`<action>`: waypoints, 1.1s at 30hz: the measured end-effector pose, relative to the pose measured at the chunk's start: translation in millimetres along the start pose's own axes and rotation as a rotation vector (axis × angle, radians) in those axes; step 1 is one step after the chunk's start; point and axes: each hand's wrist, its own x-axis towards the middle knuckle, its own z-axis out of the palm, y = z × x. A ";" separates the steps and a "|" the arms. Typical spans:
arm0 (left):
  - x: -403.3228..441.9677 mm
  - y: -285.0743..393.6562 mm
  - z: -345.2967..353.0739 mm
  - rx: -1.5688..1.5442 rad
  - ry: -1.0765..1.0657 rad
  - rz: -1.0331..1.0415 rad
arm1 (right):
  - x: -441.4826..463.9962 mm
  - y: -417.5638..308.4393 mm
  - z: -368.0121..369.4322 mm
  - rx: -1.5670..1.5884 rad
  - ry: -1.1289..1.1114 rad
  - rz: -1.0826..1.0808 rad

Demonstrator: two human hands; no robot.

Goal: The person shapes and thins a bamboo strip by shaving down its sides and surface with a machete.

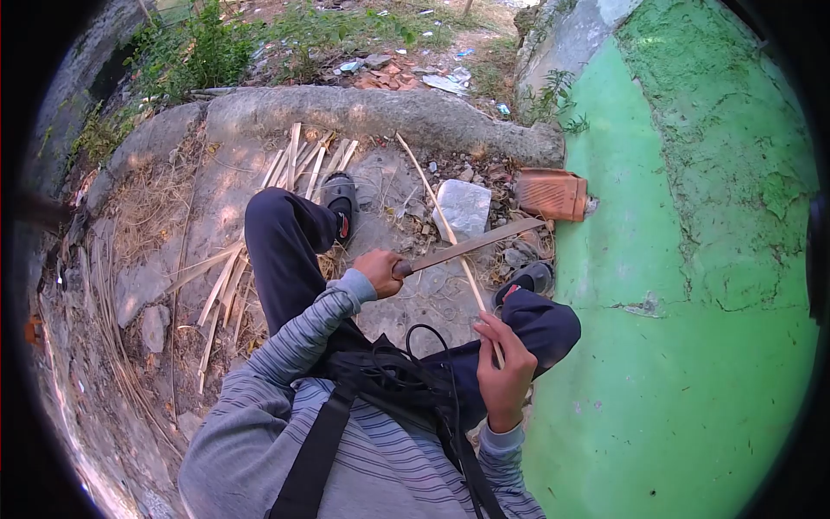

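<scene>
My left hand [380, 273] is closed round the dark handle of a long knife [475, 246], whose brown blade points right toward the green wall. The blade crosses a long, thin, pale bamboo strip [441, 210] at about its middle. My right hand [504, 372] grips the near end of that strip, in front of my bent right knee. From there the strip slants up and left, past a whitish stone block [462, 209]. More split strips [226, 281] lie in a loose pile beyond and beside my left leg.
A green wall [640, 372] rises close on the right, with an orange perforated brick [552, 194] at its base. A low stone kerb [346, 114] runs across the ground ahead. Rubble, dry fibres and weeds lie around. A black cord loops over my lap.
</scene>
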 end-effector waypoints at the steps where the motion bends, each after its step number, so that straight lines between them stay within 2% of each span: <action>1: -1.8 2.8 0.0 0.007 0.001 0.017 | -0.9 -0.9 1.1 -0.001 -0.066 -0.072; 2: -3.7 5.3 -0.6 0.015 0.002 0.036 | -1.9 -1.8 1.9 -0.003 -0.131 -0.143; 6: -6.7 11.5 -11.4 0.045 -0.017 0.054 | 0.5 -11.5 -5.5 -0.049 -0.243 -0.174; 8: -7.6 5.4 -12.0 0.067 -0.042 0.033 | 2.9 6.1 -3.5 -0.071 -0.322 -0.419; 14: -10.2 -1.2 -8.3 0.119 -0.059 -0.021 | -2.4 12.8 3.8 0.050 -0.501 -0.488; 19: -7.4 -5.3 1.5 0.100 -0.040 -0.039 | 2.0 13.2 12.5 0.309 -0.304 -0.599; 20: -5.9 -7.2 4.7 0.080 -0.035 -0.029 | 3.4 13.4 12.1 0.386 -0.229 -0.598; 21: -4.9 -5.3 3.4 0.080 -0.036 -0.028 | 2.2 15.5 13.5 0.386 -0.228 -0.597; 23: -1.4 -2.1 -0.8 0.043 -0.044 -0.064 | -0.7 21.1 18.3 0.587 -0.219 -0.492; 33: -18.7 7.7 -31.5 0.085 -0.121 -0.023 | 18.4 2.7 16.8 0.502 -0.339 -0.649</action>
